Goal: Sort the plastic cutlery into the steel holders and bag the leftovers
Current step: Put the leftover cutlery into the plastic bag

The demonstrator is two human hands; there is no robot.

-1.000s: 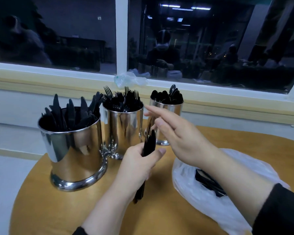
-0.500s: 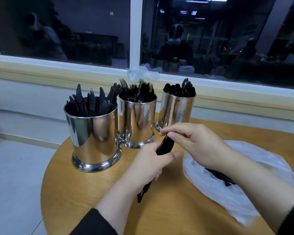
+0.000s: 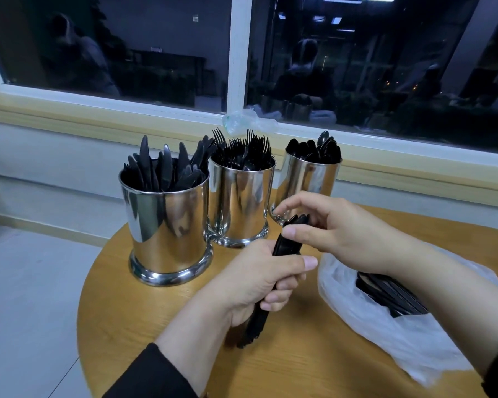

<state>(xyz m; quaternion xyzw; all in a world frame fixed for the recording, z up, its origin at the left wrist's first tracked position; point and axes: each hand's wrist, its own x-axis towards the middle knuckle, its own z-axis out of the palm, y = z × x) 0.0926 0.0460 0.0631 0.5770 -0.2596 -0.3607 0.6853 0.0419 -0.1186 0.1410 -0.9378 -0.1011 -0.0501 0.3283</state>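
Three steel holders stand on the round wooden table (image 3: 161,326): the left holder (image 3: 167,231) has black knives, the middle holder (image 3: 240,208) forks, the right holder (image 3: 306,182) spoons. My left hand (image 3: 253,282) grips a bundle of black plastic cutlery (image 3: 285,248) around its middle, upright and tilted. My right hand (image 3: 339,231) pinches the top ends of that bundle with thumb and fingers. A white plastic bag (image 3: 385,326) lies to the right, with more black cutlery (image 3: 385,294) inside it, partly hidden by my right forearm.
A window sill runs behind the holders, with a crumpled clear plastic bag (image 3: 247,122) on it. The table's left edge drops to a pale floor (image 3: 26,297). The wall stands close behind the table.
The view has shifted, so the holders sit further right. My right hand came down from in front of the spoon holder onto the top of the bundle. My left hand keeps its grip.
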